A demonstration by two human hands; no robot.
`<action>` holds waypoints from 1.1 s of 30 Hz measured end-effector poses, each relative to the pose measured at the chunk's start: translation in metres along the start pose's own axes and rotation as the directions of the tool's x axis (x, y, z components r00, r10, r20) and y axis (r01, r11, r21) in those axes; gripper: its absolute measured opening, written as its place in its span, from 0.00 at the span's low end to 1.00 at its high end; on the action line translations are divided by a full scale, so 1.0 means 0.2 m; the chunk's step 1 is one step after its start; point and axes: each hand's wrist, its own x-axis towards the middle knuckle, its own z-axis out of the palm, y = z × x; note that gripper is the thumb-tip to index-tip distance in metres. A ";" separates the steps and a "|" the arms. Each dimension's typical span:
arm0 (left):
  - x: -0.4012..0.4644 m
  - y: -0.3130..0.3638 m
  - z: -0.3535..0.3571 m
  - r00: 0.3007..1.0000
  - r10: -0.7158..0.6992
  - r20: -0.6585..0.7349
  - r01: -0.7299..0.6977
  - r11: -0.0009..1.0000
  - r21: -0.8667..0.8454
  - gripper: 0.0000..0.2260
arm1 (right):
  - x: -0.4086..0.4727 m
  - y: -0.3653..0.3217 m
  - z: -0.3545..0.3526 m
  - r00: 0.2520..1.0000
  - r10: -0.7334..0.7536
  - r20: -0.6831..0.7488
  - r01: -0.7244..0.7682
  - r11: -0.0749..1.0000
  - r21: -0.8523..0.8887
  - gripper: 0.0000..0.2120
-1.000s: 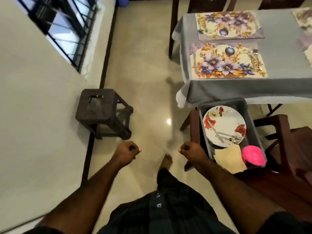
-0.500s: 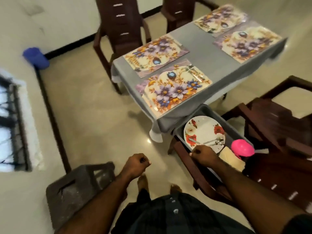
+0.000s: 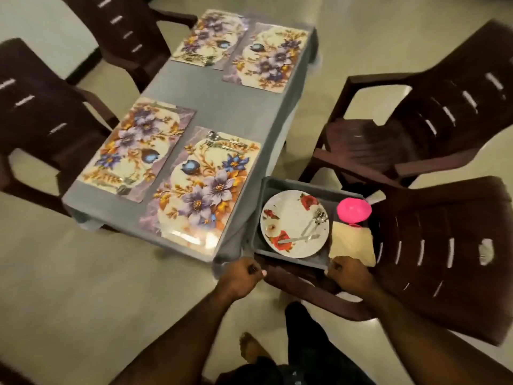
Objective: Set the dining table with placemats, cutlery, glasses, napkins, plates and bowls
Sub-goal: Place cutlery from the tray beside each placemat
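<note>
The grey tub [image 3: 294,190] (plates, cutlery, napkins inside) has now been reached: left hand [image 3: 241,276] fisted empty beside its near rim, right hand's [image 3: 350,273] grip there unclear, so unloading seems next.

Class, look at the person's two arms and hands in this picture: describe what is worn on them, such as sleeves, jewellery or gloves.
Both forearms are bare from the lower edge of the picture to the wrists; no sleeve shows on either. The left hand and the right hand wear no gloves, and no watch, bracelet or ring shows. A pale nail shows on the left hand. Below, between the arms, is dark checked clothing.
</note>
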 end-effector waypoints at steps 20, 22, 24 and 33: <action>1.24 0.20 0.19 0.945 -0.311 0.101 0.327 0.883 -0.338 0.03 | 1.26 -0.07 0.44 0.907 -0.355 0.228 0.422 0.744 -0.519 0.24; 1.34 0.19 0.19 0.938 -0.333 0.096 0.344 0.867 -0.361 0.05 | 1.32 -0.04 0.52 0.885 -0.400 0.237 0.462 0.696 -0.550 0.29; 1.41 0.18 0.18 0.933 -0.348 0.090 0.355 0.850 -0.390 0.05 | 1.36 -0.02 0.57 0.869 -0.429 0.247 0.490 0.671 -0.557 0.31; 1.51 0.12 0.15 0.926 -0.374 0.056 0.363 0.839 -0.405 0.06 | 1.34 -0.04 0.57 0.853 -0.515 0.089 0.493 0.737 -0.463 0.21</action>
